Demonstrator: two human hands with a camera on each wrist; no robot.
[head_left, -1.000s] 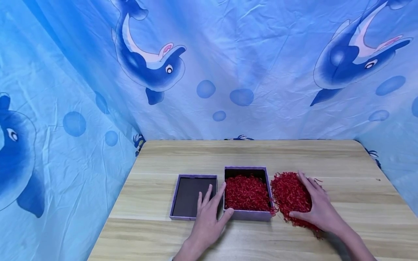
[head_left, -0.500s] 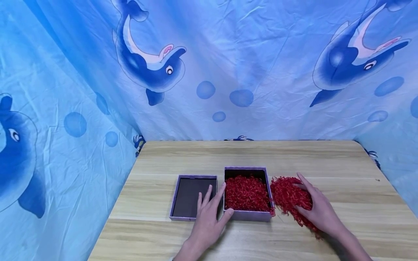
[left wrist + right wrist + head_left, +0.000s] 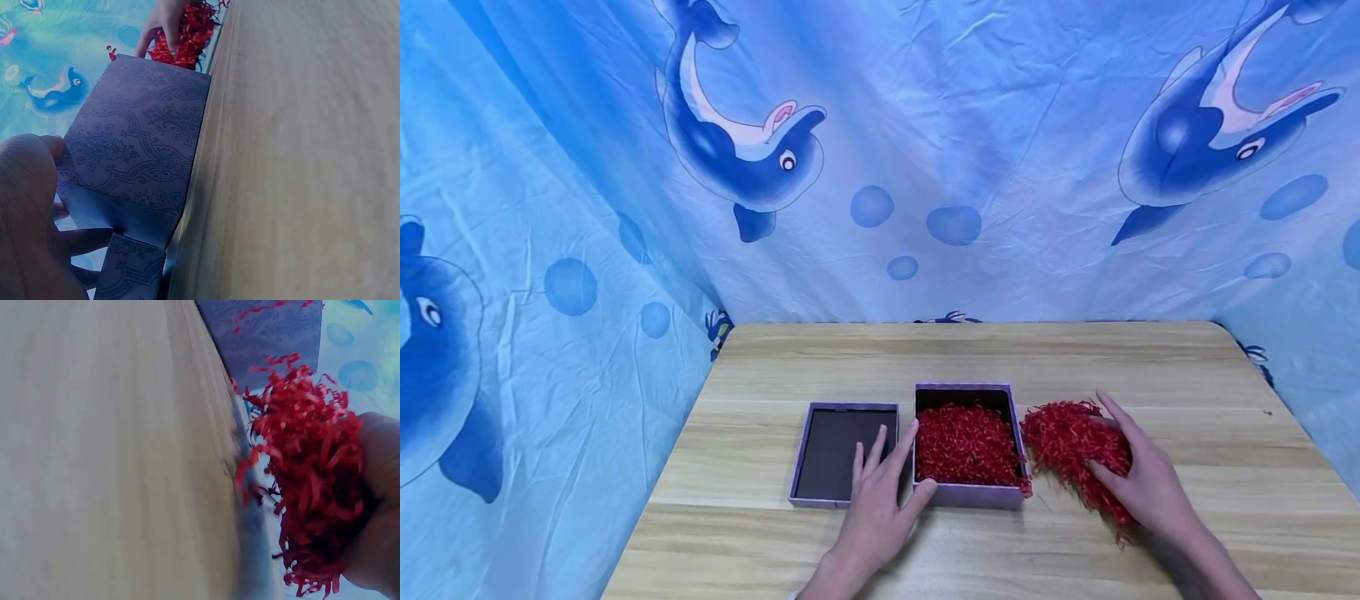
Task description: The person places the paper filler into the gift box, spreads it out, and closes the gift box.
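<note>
Curled red shredded paper (image 3: pixel 1067 437) is bunched in my right hand (image 3: pixel 1157 492), whose thumb and fingers grip it just right of a purple patterned box (image 3: pixel 973 497). In the right wrist view the clump (image 3: pixel 306 469) bulges out past the thumb, and my other fingertips are hidden by it. More red shredded paper (image 3: pixel 966 446) lies inside the box, with a few strands over its right front corner. My left hand (image 3: pixel 876 517) rests against the box's left front corner, fingers spread and mostly straight, thumb at the front wall (image 3: pixel 137 131).
A shallow purple-rimmed lid (image 3: pixel 827 458) with a dark inside lies left of the box, partly under my left fingers. Both sit on a wooden table (image 3: pixel 760 358). A blue dolphin-print curtain (image 3: pixel 1037 275) hangs behind and at the sides.
My right hand's fingers have drawn in on the loose pile, bunching the shredded paper, and the hand has shifted slightly right. The left hand and box have stayed still.
</note>
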